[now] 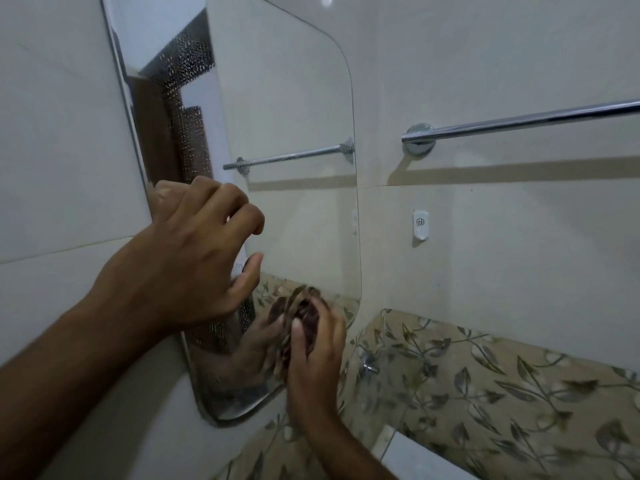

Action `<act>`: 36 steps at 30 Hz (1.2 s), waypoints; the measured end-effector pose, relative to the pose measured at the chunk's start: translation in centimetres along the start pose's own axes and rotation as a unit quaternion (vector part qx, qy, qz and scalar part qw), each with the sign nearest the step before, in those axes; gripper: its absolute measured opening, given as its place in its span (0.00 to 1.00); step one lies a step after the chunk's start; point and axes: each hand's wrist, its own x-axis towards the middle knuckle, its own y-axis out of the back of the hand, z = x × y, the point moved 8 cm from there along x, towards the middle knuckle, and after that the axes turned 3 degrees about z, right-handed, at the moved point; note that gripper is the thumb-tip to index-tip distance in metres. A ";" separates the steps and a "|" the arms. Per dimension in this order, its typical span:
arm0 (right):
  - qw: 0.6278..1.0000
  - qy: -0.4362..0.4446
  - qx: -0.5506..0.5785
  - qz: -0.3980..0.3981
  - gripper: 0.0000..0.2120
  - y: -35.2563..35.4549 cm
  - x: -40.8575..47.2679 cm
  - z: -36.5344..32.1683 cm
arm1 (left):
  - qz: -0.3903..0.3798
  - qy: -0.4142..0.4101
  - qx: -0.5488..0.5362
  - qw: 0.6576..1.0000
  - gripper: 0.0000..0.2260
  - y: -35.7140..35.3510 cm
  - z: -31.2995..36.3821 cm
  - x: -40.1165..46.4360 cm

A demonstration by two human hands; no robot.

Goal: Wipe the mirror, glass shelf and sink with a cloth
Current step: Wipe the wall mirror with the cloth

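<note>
Mirror [294,140] hung on the pale tiled wall [485,57], rounded corners, seen at a steep slant from close by, w/ a patch of dried spots on its upper left and more speckling along its lower left edge. The cloth [304,317] (dark reddish brown, bunched up) was pressed against the glass near the mirror's lower right corner, and the right hand [317,362] gripped it w/ fingers curled round the wad; hand and cloth were blurred, their reflection showing just left of them in the glass. The left hand [194,258] was up in front of the mirror's left side, above and left of the cloth, fingers bent and spread, thumb out, holding nothing; whether the fingertips touched the glass couldn't be told. To the right of the mirror a chrome towel bar [526,121] ran along the wall, its reflection visible in the glass, and a small white hook [420,226] sat below it. Lower down ran a band of leaf-pattern tiles [485,375], w/ a small chrome fitting [369,364] just right of the right hand.
</note>
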 end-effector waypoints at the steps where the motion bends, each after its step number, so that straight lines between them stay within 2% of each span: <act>1: 1.000 0.016 -0.005 -0.013 0.19 -0.1 -1.8 -0.3 | 0.001 0.000 -0.002 1.000 0.15 0.1 0.0 0.0; 3: 1.000 0.010 -0.013 -0.005 0.18 -0.1 -2.3 -0.1 | 0.007 0.000 -0.007 1.000 0.15 0.3 0.0 0.0; 8: 0.988 -0.134 -0.019 0.068 0.18 1.3 6.7 3.3 | 0.017 -0.003 -0.009 1.000 0.15 0.5 0.1 0.1; 11: 0.984 -0.153 -0.039 0.079 0.19 1.9 8.5 4.0 | 0.020 -0.010 -0.010 1.000 0.16 0.4 0.2 0.1; 13: 0.989 -0.129 -0.033 0.062 0.19 1.8 6.0 2.4 | 0.023 -0.009 -0.017 1.000 0.16 0.4 0.2 0.1; 17: 1.000 -0.021 0.016 -0.001 0.18 0.4 3.0 -4.0 | 0.024 0.003 -0.027 0.999 0.15 0.3 0.0 -0.1; 21: 0.997 0.063 0.024 0.024 0.18 -0.9 10.7 -10.5 | 0.012 0.004 -0.028 1.000 0.15 0.4 0.1 0.0; 24: 0.992 0.081 0.034 0.090 0.16 -0.4 15.6 -11.0 | 0.002 0.007 -0.020 1.000 0.15 0.4 0.2 0.0; 26: 0.991 0.040 0.049 0.122 0.14 0.2 16.3 -7.8 | -0.002 0.004 -0.033 0.999 0.14 0.5 0.3 0.0; 29: 0.986 -0.087 0.033 0.141 0.14 1.0 13.8 -1.4 | -0.004 0.003 -0.042 0.999 0.13 0.6 0.3 0.0; 31: 0.977 -0.160 0.013 0.138 0.16 1.2 11.5 0.4 | -0.005 0.003 -0.039 0.999 0.13 0.5 0.3 0.0; 32: 0.977 -0.169 0.014 0.132 0.17 1.1 10.9 -0.1 | -0.004 0.005 -0.039 0.999 0.13 0.5 0.2 0.0; 34: 0.986 -0.111 0.036 0.117 0.15 0.7 11.8 -4.0 | -0.003 0.007 -0.037 0.999 0.12 0.6 0.2 0.0; 36: 0.994 0.001 0.048 0.103 0.15 0.1 14.8 -9.7 | -0.004 0.002 -0.036 0.999 0.13 0.5 0.2 0.1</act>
